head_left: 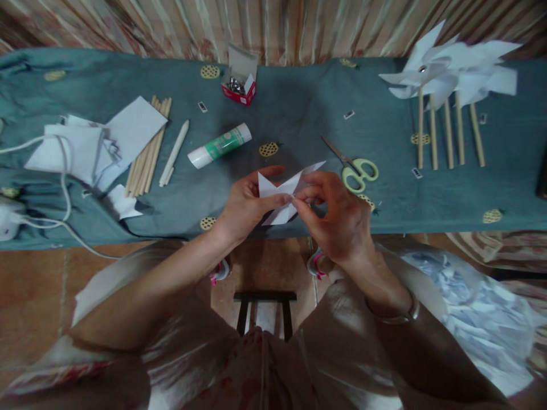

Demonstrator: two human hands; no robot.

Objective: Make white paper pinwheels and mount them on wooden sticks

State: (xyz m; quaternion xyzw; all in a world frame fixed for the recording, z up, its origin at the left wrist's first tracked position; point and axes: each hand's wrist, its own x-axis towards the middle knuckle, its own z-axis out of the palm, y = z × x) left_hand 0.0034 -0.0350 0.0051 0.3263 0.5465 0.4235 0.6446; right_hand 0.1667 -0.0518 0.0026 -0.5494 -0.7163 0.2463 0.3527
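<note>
Between my hands, just over the table's front edge, is a white paper pinwheel with pointed, partly folded blades. My left hand grips it from the left, thumb pressed near its centre. From the right, my right hand pinches the paper close to the same centre, the fingertips nearly meeting my left thumb. Whether a small pin sits under the fingers I cannot tell. Green-handled scissors lie just beyond my right hand. A glue stick with a green label lies beyond my left hand.
A red-and-white box of small metal pieces stands open at the back. Finished pinwheels on sticks lie at the right. Leftward are a white pen, wooden sticks, white paper and a white cable. A plastic bag sits lower right.
</note>
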